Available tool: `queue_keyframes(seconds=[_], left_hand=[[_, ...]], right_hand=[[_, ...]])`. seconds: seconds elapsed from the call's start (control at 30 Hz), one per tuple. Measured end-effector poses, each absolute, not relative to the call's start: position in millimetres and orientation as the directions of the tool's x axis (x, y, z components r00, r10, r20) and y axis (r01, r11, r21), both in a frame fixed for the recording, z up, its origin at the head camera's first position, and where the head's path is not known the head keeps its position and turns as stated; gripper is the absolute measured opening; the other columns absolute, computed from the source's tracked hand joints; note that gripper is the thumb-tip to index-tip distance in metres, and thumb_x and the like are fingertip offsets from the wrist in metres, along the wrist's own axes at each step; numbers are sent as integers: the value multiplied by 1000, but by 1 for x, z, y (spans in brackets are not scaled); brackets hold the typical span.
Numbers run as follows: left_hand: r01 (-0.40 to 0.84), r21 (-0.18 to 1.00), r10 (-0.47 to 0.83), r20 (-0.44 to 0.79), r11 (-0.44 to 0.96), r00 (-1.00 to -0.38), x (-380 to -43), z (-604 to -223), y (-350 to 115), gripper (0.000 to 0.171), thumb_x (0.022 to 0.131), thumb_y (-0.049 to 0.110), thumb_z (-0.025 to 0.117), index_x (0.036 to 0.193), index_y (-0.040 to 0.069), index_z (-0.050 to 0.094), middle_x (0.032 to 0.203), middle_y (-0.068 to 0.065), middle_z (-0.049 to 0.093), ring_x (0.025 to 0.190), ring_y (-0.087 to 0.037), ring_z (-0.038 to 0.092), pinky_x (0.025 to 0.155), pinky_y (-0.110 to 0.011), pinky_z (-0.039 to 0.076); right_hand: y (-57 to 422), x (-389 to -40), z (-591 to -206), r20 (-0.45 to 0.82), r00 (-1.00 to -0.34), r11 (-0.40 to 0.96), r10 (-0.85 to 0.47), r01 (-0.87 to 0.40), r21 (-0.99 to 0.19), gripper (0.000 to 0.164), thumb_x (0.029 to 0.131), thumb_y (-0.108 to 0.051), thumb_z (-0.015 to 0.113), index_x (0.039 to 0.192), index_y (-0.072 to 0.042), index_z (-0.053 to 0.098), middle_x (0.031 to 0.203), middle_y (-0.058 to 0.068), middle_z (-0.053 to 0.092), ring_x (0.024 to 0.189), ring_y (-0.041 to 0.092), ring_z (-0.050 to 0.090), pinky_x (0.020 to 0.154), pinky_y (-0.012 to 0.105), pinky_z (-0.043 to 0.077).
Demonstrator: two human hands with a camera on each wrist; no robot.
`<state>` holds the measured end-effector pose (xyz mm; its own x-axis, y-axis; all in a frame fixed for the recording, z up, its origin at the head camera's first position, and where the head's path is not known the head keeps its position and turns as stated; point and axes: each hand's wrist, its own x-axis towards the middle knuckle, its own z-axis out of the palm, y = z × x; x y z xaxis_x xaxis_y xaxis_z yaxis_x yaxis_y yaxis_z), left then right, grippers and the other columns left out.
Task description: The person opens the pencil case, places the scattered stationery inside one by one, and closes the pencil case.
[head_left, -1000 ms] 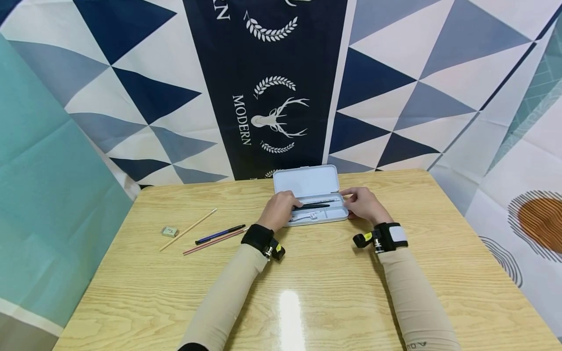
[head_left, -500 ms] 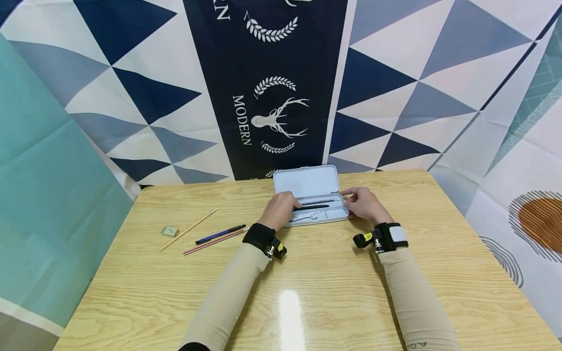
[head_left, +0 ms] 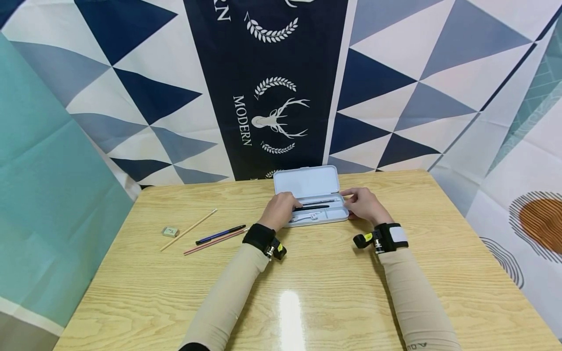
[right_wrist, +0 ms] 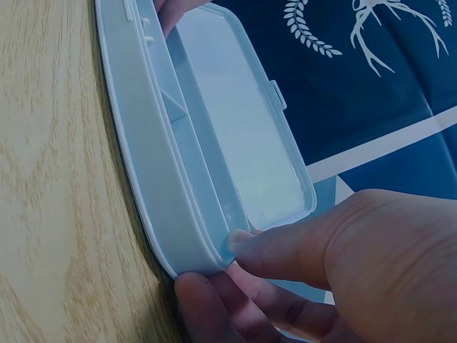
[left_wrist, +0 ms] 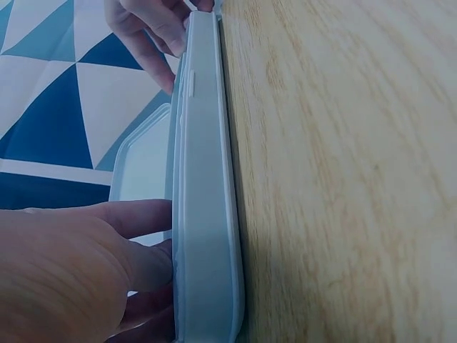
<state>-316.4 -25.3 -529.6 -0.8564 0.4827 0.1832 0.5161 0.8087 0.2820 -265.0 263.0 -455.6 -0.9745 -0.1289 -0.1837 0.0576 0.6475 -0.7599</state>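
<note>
A pale blue pencil case (head_left: pixel 338 214) lies with its lid (head_left: pixel 306 180) up at the back of the table. Inside are a black pen (head_left: pixel 315 207), a thin dark pencil-like stick (head_left: pixel 322 201) behind it, and a small white piece (head_left: pixel 313 215) in the front compartment. My left hand (head_left: pixel 277 210) reaches into the case's left end, its fingers at the black pen's near end; the fingertips are hidden behind the case wall (left_wrist: pixel 207 214) in the left wrist view. My right hand (head_left: pixel 366 204) grips the right end, thumb (right_wrist: pixel 264 250) on the rim and fingers outside and below.
To the left on the wooden table (head_left: pixel 325 292) lie a small eraser-like block (head_left: pixel 170 231), a tan pencil (head_left: pixel 189 229), a blue pen (head_left: pixel 220 234) and a pink-red pencil (head_left: pixel 212 242). A patterned cloth (head_left: pixel 281 97) hangs right behind the table's back edge.
The black pen has settled slightly lower and to the left in the case, with a small shift of my left hand. My right hand stays where it was.
</note>
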Motion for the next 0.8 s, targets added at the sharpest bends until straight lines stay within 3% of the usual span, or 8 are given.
queue_keyframes(seconds=[0.3,0.8], left_hand=[[560,255,513,229,788,-827,-317,-533,-27,40,101,-6,73,121,24,90,106,-1,83,101,-16,79,90,-31,67],[602,212,537,295,770,-791,-328,-536,-27,33,104,1,73,119,24,91,107,0,85,104,-18,81,94,-34,67]], right_hand=[[263,-265,-456,-191,-974,645,-125,67,-761,48,111,-4,59,157,7,59,108,20,66,75,15,71,68,26,65],[264,-266,-457,-186,-973,638,-135,58,-768,47,111,-4,60,157,7,59,108,19,67,74,14,71,68,26,65]])
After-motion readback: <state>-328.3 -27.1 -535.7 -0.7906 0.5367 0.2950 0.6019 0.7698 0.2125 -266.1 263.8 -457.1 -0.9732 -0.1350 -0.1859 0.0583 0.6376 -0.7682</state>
